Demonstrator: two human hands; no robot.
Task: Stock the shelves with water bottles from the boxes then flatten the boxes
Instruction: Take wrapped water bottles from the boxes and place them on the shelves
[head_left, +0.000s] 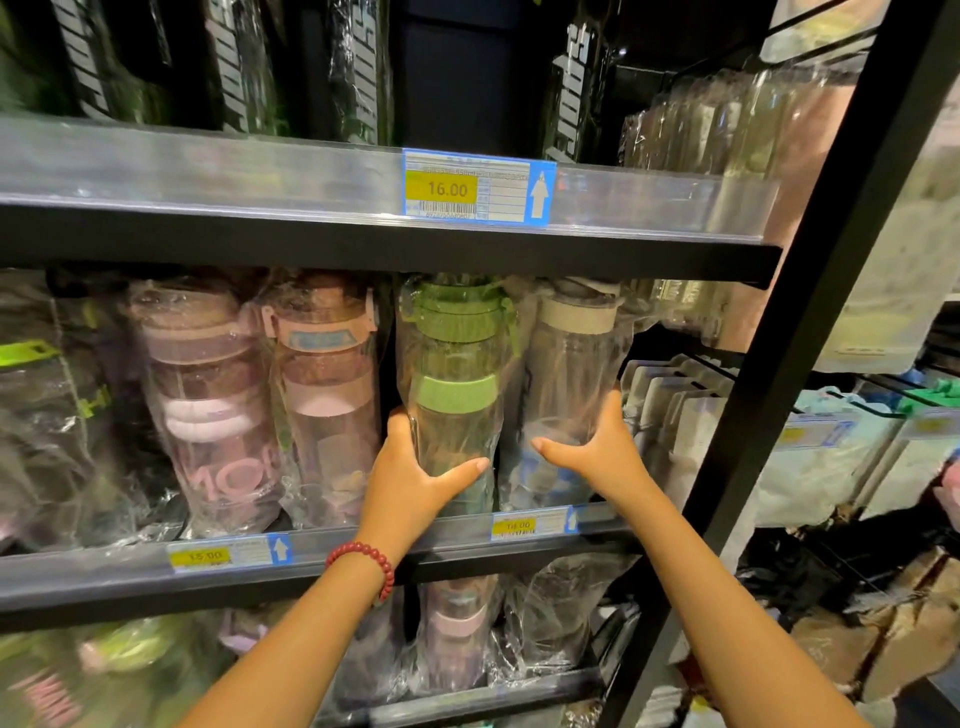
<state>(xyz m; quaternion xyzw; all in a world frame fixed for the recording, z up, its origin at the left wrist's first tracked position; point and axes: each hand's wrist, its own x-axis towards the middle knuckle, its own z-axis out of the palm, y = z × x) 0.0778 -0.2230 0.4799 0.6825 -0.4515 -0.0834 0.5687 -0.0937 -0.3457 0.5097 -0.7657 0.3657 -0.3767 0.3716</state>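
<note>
1. Landmark: the green-capped bottle (453, 384) stands upright in clear plastic wrap on the middle shelf (332, 558), directly below the 16.00 price tag (479, 188) fixed to the upper shelf edge (208, 171).
2. Left hand (415, 478): it grips the lower body of the green-capped bottle, thumb lying across the front, fingers curled round its left side. A red bead bracelet (370, 561) sits on that wrist, in front of the middle shelf's edge.
3. Right hand (597, 447): it holds the beige-capped bottle (569, 374), which stands immediately right of the green-capped bottle. The thumb crosses the front of the bottle and the fingers wrap its right side.
4. Two pink-capped bottles (322, 395) stand left of the green-capped bottle on the same shelf, one of them just beside it; all are wrapped.
5. Two yellow price labels (514, 525) are mounted on the shelf edge below the green-capped bottle, one to its lower right, one further to the lower left.
6. Dark packaged bottles (358, 67) occupy the shelf above the green-capped bottle; more wrapped bottles (457, 623) stand on the shelf below it.
7. A black upright post (810, 332) runs down well to the right of the green-capped bottle; past it, lower right, lie brown cardboard boxes (893, 634), details unclear.
</note>
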